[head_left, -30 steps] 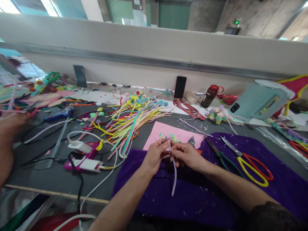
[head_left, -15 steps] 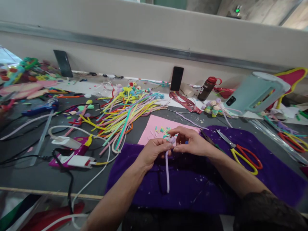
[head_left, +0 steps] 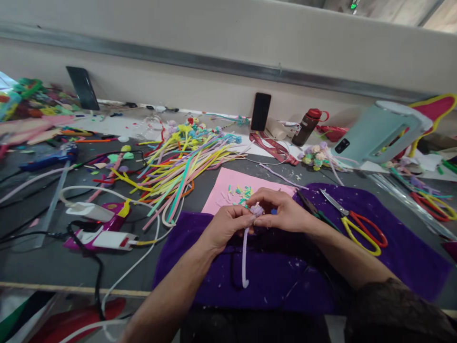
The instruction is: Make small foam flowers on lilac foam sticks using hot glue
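**Over the purple cloth, a fuzzy wire pinched between two hands**

Over the purple cloth (head_left: 285,276) at the near edge of the table (head_left: 43,262), the person's left hand (head_left: 224,227) and right hand (head_left: 282,212) met fingertip to fingertip. Both were closed narrowly on the top of a pale lilac pipe cleaner (head_left: 244,259), where a small curled knot of it sat between the thumbs. The rest of the stem hung down from the grip, straight and loose, ending in a slight hook just above the cloth.

It looked very light and soft on the outside, with a thin wire core that would bend easily and keep whatever shape it was given. I judged the best hold to be right beside the curl, as the fingers had it; taken lower down, the stem would simply flex.

Behind the hands lay a pink sheet (head_left: 232,188) strewn with tiny coloured offcuts. Scissors (head_left: 352,224) with red and yellow handles rested on the cloth to the right, apart from the hands. A heap of coloured pipe cleaners (head_left: 182,169) spread across the table to the left.
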### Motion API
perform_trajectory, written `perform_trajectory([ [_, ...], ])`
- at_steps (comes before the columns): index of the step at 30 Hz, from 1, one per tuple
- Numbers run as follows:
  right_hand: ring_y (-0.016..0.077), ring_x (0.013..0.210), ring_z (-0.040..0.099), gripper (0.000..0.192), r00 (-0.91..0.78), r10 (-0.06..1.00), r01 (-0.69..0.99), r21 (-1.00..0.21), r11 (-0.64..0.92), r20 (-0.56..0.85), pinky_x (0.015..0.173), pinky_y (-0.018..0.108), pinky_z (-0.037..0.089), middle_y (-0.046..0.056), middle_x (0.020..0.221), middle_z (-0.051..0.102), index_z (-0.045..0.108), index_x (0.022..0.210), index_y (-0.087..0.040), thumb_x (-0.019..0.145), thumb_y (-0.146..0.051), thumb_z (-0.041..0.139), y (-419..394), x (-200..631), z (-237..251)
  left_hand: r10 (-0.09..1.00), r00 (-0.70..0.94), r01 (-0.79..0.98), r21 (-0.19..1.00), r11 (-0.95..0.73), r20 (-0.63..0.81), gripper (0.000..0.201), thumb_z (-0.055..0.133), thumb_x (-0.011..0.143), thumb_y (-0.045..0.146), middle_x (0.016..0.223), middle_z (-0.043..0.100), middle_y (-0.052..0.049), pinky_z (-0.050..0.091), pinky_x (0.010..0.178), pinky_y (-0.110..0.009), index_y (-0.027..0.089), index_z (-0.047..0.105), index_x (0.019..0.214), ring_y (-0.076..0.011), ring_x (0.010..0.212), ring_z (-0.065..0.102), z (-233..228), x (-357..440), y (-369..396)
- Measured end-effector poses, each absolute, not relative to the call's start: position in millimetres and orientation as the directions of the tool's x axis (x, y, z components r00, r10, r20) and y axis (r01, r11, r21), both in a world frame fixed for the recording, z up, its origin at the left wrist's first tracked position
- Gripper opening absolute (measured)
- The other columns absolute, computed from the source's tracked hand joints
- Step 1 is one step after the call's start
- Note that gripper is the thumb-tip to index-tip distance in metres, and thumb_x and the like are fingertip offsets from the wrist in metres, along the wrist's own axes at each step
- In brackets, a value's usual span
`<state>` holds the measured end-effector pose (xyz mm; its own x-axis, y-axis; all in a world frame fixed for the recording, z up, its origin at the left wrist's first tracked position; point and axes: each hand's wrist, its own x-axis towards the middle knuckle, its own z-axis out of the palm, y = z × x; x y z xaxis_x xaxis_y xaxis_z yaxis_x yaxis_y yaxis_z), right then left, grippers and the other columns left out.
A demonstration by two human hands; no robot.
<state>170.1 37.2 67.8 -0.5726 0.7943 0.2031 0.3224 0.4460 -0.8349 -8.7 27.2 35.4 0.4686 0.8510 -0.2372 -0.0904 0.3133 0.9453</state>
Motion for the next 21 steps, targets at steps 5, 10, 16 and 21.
perform_trajectory([
  [5,0.0116,0.069,0.053,0.027,-0.589,0.784,0.340,-0.819,0.462,0.198,0.058,0.022,0.041,0.004,0.086,0.059,0.061,0.097,-0.017,0.077,-0.036,0.062,37.1,170.4,67.8,0.849,0.467,-0.069,0.946,0.316,-0.249,0.022,0.068,0.066,0.031,0.050,0.059,-0.002,0.029,0.047,-0.021,0.013,0.059,0.056,-0.0074,0.043,0.043,34.9,-8.6,27.3],
  [10,0.0125,0.070,0.053,0.025,-0.590,0.782,0.328,-0.826,0.459,0.200,0.060,0.024,0.042,0.004,0.085,0.059,0.062,0.095,-0.017,0.078,-0.036,0.060,37.4,171.3,66.6,0.855,0.461,-0.068,0.951,0.303,-0.239,0.023,0.067,0.066,0.032,0.050,0.060,-0.002,0.029,0.047,-0.021,0.013,0.060,0.056,-0.0079,0.044,0.044,34.9,-8.5,27.5],
  [16,0.0127,0.070,0.053,0.024,-0.584,0.785,0.325,-0.828,0.457,0.205,0.060,0.024,0.042,0.004,0.083,0.060,0.063,0.095,-0.017,0.078,-0.034,0.060,37.9,171.0,66.3,0.855,0.460,-0.058,0.952,0.300,-0.241,0.026,0.068,0.065,0.035,0.050,0.060,-0.003,0.029,0.046,-0.021,0.013,0.059,0.056,-0.0081,0.043,0.043,36.2,-8.6,27.6],
  [21,0.0126,0.069,0.054,0.023,-0.580,0.789,0.323,-0.832,0.451,0.203,0.060,0.024,0.042,0.004,0.082,0.060,0.064,0.094,-0.017,0.078,-0.032,0.061,38.0,170.6,66.6,0.857,0.453,-0.051,0.952,0.301,-0.246,0.026,0.068,0.066,0.034,0.050,0.059,-0.002,0.028,0.046,-0.021,0.013,0.059,0.056,-0.0073,0.043,0.042,36.6,-7.9,27.6],
])
